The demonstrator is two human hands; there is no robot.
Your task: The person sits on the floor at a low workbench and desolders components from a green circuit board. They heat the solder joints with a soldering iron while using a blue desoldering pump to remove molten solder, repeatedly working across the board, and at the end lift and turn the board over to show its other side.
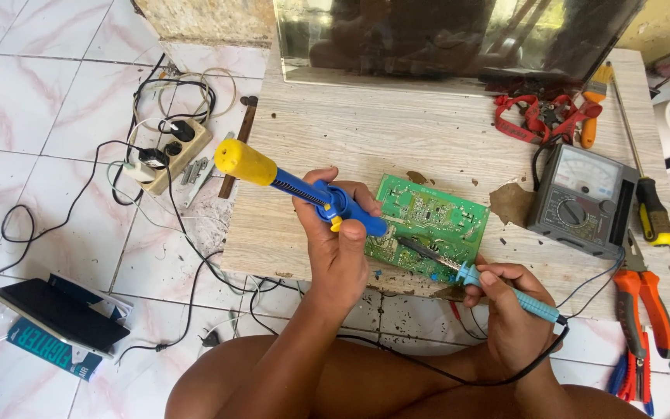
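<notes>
A green circuit board (pixel 436 217) lies solder side up on a low wooden table (pixel 381 124). My left hand (pixel 337 240) grips a blue desoldering pump with a yellow plunger (pixel 288 182), its tip pointing down at the board's near left part. My right hand (pixel 515 299) holds a light blue soldering iron (pixel 498 285) like a pen. Its dark tip rests on the board close to the pump's nozzle. The iron's black cord runs back under my right wrist.
A grey analog multimeter (pixel 583 200) sits right of the board. Screwdrivers (pixel 649 206), orange pliers (pixel 645 302) and a red strap (pixel 533 116) lie at the table's right. A dark screen panel (pixel 443 39) leans at the back. A power strip with cables (pixel 166 155) lies on the tiled floor, left.
</notes>
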